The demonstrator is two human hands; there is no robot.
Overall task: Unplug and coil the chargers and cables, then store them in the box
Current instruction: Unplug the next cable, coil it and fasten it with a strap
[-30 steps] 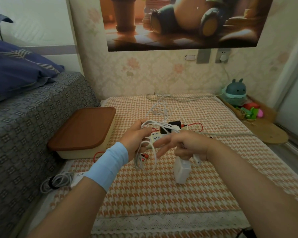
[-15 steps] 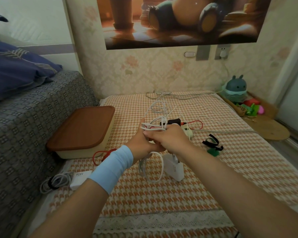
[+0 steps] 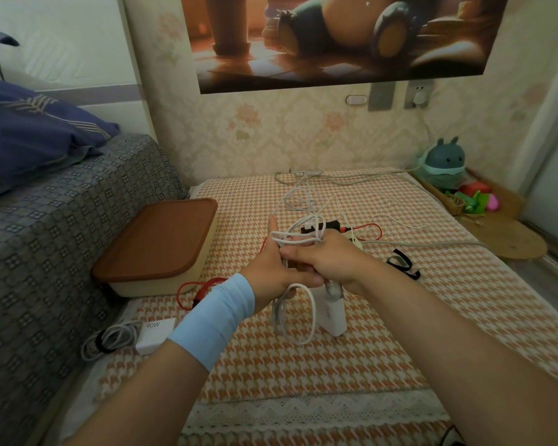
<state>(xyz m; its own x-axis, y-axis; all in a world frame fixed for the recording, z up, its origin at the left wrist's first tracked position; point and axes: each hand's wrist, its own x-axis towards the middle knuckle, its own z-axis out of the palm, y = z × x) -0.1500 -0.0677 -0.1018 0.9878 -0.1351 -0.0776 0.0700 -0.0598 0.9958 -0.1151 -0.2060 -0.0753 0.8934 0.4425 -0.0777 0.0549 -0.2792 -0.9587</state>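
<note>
From the head view, both hands are meeting just right of the box (image 3: 161, 243), which is sitting shut under its brown lid against the grey sofa. The left hand (image 3: 268, 272), in a pale blue wristband (image 3: 216, 320), is holding up one straight finger while the white cable (image 3: 298, 317) is lying wound across it, and its thumb is pressing the loops in. The right hand (image 3: 331, 262) is curling tight around the same strands from the other side. So both are clamped on that cable. Loops are dangling below the hands, and a white charger brick (image 3: 334, 318) is hanging beside them over the checked mat.

In front of the box, a second white charger (image 3: 155, 331) is lying flat, and "90W" is reading clearly on its face. Its bundled cable (image 3: 110, 341) is lying just beside it. A red cable (image 3: 200, 291) is curling out from the box's near corner.

Further right of the box, past the hands, a black strap (image 3: 403, 263) is lying on the mat. No other print is legible.
</note>
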